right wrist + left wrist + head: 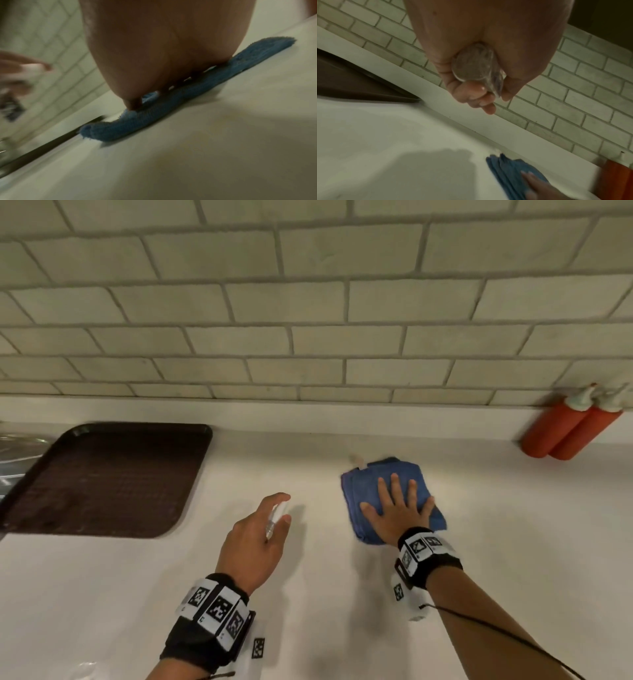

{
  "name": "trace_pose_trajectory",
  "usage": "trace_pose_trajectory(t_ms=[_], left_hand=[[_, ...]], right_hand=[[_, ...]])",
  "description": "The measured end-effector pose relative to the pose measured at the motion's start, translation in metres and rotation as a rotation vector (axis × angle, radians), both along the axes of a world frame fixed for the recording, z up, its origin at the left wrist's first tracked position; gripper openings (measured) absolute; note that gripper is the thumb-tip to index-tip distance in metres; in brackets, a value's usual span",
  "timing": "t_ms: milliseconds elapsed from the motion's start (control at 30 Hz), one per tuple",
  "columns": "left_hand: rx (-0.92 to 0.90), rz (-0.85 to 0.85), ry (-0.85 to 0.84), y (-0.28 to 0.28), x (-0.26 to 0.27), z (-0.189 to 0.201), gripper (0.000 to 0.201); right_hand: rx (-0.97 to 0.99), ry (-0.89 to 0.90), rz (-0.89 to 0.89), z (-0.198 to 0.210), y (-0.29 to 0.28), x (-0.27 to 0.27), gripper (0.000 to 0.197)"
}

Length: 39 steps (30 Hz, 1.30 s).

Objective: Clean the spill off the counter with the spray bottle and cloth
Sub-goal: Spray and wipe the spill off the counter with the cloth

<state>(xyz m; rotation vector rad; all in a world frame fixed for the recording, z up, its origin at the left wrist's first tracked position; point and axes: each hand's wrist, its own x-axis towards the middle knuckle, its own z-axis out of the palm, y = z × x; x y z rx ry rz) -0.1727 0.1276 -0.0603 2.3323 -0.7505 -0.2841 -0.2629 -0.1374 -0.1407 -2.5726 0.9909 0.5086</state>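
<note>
A folded blue cloth (370, 484) lies on the white counter (102, 594), right of centre. My right hand (399, 505) presses flat on it with straight, spread fingers; the right wrist view shows the palm on the blue cloth (154, 115). My left hand (255, 537) hovers above the counter to the cloth's left, its fingers curled round a small clear spray bottle (275, 517) with a white top. From the left wrist view I see the spray bottle (474, 66) by its round clear base, and the cloth (508, 170) at the lower right. A small pale smear (356, 459) sits at the cloth's far edge.
A dark brown tray (102, 481) lies at the left of the counter, with a metal sink edge (13, 453) beyond it. Two orange squeeze bottles (568, 426) stand at the back right against the tiled wall (308, 302). A small marker tag (257, 648) sits near my left wrist.
</note>
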Motion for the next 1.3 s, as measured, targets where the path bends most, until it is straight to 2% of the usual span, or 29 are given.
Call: trace_pose_trajectory(t_ms=[133, 267, 467, 567, 700, 833, 933, 1000, 1200, 1300], left_hand=[[-0.003, 0.052, -0.030, -0.001, 0.015, 0.011, 0.034], [-0.011, 0.093, -0.065, -0.004, 0.026, 0.021, 0.034], [-0.026, 0.114, -0.078, 0.019, 0.042, 0.018, 0.034], [-0.026, 0.149, -0.056, 0.030, 0.050, 0.015, 0.035], [-0.027, 0.189, -0.052, 0.047, 0.066, 0.020, 0.036], [-0.029, 0.195, -0.021, 0.060, 0.083, 0.018, 0.037], [-0.034, 0.159, -0.009, 0.061, 0.092, 0.017, 0.036], [-0.051, 0.121, -0.013, 0.060, 0.094, 0.015, 0.036], [-0.069, 0.078, -0.015, 0.065, 0.097, 0.007, 0.036], [-0.051, 0.059, -0.011, 0.067, 0.099, 0.007, 0.037]], right_hand=[[-0.001, -0.042, 0.215, -0.006, 0.070, -0.028, 0.088], [-0.046, -0.037, 0.221, -0.009, 0.068, -0.043, 0.080], [-0.025, 0.029, 0.123, -0.001, -0.006, 0.042, 0.079], [-0.019, 0.017, 0.105, 0.004, -0.013, 0.086, 0.076], [-0.030, -0.002, 0.206, 0.001, 0.041, 0.106, 0.074], [-0.012, -0.041, 0.391, -0.003, 0.122, 0.069, 0.075], [-0.036, -0.010, 0.461, -0.005, 0.151, 0.058, 0.084], [-0.052, 0.000, 0.449, -0.007, 0.147, 0.076, 0.080], [-0.033, 0.021, 0.422, -0.007, 0.130, 0.180, 0.078], [0.006, -0.008, 0.369, -0.005, 0.125, 0.202, 0.077]])
